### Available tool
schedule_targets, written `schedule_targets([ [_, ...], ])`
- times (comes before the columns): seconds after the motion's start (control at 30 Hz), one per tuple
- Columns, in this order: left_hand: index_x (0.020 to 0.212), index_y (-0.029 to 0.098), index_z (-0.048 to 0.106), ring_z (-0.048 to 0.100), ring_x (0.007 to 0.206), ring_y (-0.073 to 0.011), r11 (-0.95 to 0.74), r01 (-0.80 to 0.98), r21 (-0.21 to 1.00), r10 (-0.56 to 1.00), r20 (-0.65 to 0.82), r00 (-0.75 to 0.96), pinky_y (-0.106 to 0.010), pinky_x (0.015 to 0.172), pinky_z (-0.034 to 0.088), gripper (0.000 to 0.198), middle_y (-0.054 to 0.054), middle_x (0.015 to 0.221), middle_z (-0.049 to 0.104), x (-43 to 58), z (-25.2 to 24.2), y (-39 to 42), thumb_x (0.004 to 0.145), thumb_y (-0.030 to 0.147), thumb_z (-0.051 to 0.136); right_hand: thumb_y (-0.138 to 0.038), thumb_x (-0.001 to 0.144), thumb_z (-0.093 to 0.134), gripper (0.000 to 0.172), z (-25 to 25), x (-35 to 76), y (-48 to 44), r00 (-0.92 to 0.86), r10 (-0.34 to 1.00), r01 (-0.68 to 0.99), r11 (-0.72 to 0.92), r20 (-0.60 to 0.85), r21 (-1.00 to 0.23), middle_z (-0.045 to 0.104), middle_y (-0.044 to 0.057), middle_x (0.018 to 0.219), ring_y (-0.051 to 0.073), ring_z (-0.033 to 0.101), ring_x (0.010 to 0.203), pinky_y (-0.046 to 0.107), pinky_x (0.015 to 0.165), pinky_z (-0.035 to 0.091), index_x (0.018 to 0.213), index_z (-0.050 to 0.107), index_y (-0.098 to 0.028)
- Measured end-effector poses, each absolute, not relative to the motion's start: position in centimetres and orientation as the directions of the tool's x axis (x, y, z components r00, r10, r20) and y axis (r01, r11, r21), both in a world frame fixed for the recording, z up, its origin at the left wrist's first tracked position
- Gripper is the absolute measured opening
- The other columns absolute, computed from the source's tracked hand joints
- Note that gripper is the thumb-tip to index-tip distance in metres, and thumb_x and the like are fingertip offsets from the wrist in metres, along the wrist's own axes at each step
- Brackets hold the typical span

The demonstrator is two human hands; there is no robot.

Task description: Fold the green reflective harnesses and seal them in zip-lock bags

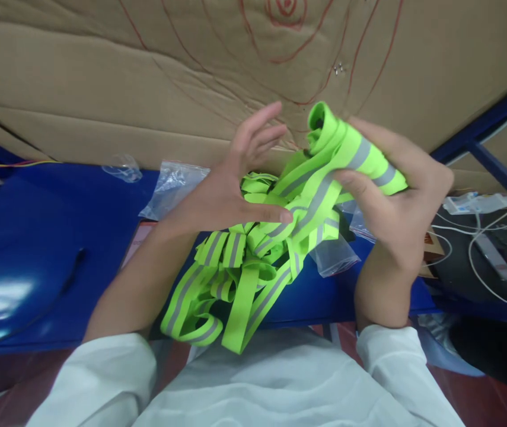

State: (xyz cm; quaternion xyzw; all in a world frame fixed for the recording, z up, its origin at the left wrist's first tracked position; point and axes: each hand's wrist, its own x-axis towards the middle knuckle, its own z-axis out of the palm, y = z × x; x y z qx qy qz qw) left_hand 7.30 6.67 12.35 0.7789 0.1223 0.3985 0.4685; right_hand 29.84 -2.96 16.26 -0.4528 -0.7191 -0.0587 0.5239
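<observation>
My right hand point(391, 178) grips a bunched roll of neon-green reflective strap point(346, 145), thumb in front and fingers behind. From that roll the strap runs down into a tangled heap of the same green webbing with grey stripes point(271, 237) on the blue table. Loops of it hang over the table's front edge. My left hand point(248, 172) is raised left of the roll, fingers and thumb spread apart with nothing held. Its thumb is in front of the heap; whether it touches the strap I cannot tell.
Clear plastic bags point(177, 184) lie on the blue table point(35, 237), another plastic bag point(335, 255) right of the heap. Brown cardboard point(146, 77) with red lines stands behind. At right are white cables point(473, 249), a power strip point(475, 203) and a blue metal frame point(502, 172).
</observation>
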Motion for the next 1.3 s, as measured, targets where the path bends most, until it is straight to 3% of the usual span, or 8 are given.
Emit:
schedule_targets([
  [0.07,0.159,0.030,0.041,0.037,0.156,-0.0355,-0.497,-0.204,0.844,0.540,0.484,0.689,-0.048,0.124,0.040,0.110,-0.008,0.169,0.039,7.9,12.3,6.0,0.066,0.039,0.098,-0.041,0.087,0.083,0.047,16.2,29.2,-3.3,-0.143,0.572,0.697,0.637,0.807,-0.328,0.075,-0.008,0.129,0.027,0.074,0.116,0.042,0.107,0.060,0.133,0.072,-0.042],
  [0.2,0.129,0.019,0.069,0.066,0.126,-0.0338,-0.201,-0.175,0.964,0.534,0.258,0.805,-0.048,0.111,0.053,0.068,-0.010,0.128,0.074,10.2,10.4,4.2,0.070,0.038,0.095,-0.037,0.094,0.075,0.048,15.9,28.4,-3.9,-0.186,0.576,0.743,0.613,0.796,-0.270,0.070,-0.008,0.138,0.027,0.068,0.128,0.041,0.117,0.054,0.140,0.066,-0.046],
  [0.4,0.115,0.019,0.073,0.073,0.111,-0.0302,0.217,-0.362,0.906,0.572,0.183,0.800,-0.039,0.094,0.061,0.060,-0.006,0.112,0.077,12.5,7.9,2.3,0.062,0.032,0.099,-0.051,0.098,0.066,0.047,15.3,28.8,-3.6,-0.106,0.556,0.847,0.485,0.824,-0.218,0.065,-0.004,0.145,0.032,0.061,0.139,0.048,0.123,0.049,0.144,0.063,-0.041],
  [0.7,0.115,0.018,0.074,0.072,0.116,-0.0343,0.334,-0.271,0.903,0.591,0.023,0.806,-0.046,0.101,0.059,0.050,-0.009,0.120,0.077,12.4,8.6,-0.6,0.072,0.034,0.093,-0.036,0.098,0.070,0.051,15.3,28.1,-4.4,-0.116,0.529,0.854,0.486,0.841,-0.188,0.059,-0.001,0.151,0.031,0.058,0.142,0.045,0.126,0.046,0.148,0.060,-0.038],
  [0.8,0.124,0.022,0.070,0.073,0.116,-0.0358,0.452,-0.306,0.838,0.538,0.017,0.842,-0.043,0.094,0.062,0.064,-0.009,0.120,0.077,11.9,8.8,-0.4,0.071,0.048,0.093,-0.027,0.097,0.071,0.050,15.7,28.1,-4.4,-0.142,0.431,0.885,0.459,0.891,-0.082,0.061,0.005,0.150,0.030,0.056,0.143,0.043,0.125,0.044,0.146,0.063,-0.029],
  [0.97,0.140,0.028,0.058,0.071,0.121,-0.0334,0.300,-0.380,0.875,0.711,0.061,0.701,-0.039,0.095,0.062,0.091,-0.006,0.129,0.074,11.8,9.1,0.3,0.060,0.033,0.101,-0.031,0.097,0.071,0.054,15.7,28.5,-4.0,-0.230,0.371,0.870,0.493,0.900,0.019,0.061,-0.001,0.149,0.033,0.055,0.144,0.047,0.126,0.043,0.149,0.059,-0.039],
  [1.17,0.124,0.019,0.069,0.076,0.100,-0.0308,0.243,-0.285,0.927,0.774,-0.008,0.633,-0.044,0.089,0.064,0.068,-0.007,0.113,0.078,12.2,9.2,1.3,0.064,0.029,0.098,-0.035,0.095,0.075,0.050,16.2,28.8,-4.4,-0.148,0.527,0.809,0.552,0.837,-0.205,0.063,0.000,0.147,0.027,0.055,0.144,0.044,0.127,0.042,0.144,0.064,-0.030],
  [1.3,0.126,0.020,0.070,0.072,0.115,-0.0326,0.051,-0.226,0.973,0.764,0.107,0.636,-0.045,0.100,0.060,0.064,-0.007,0.121,0.076,11.4,9.1,3.8,0.068,0.031,0.095,-0.040,0.090,0.081,0.042,16.4,28.8,-4.0,-0.057,0.650,0.752,0.528,0.758,-0.396,0.072,-0.006,0.134,0.025,0.067,0.128,0.040,0.114,0.056,0.131,0.071,-0.038],
])
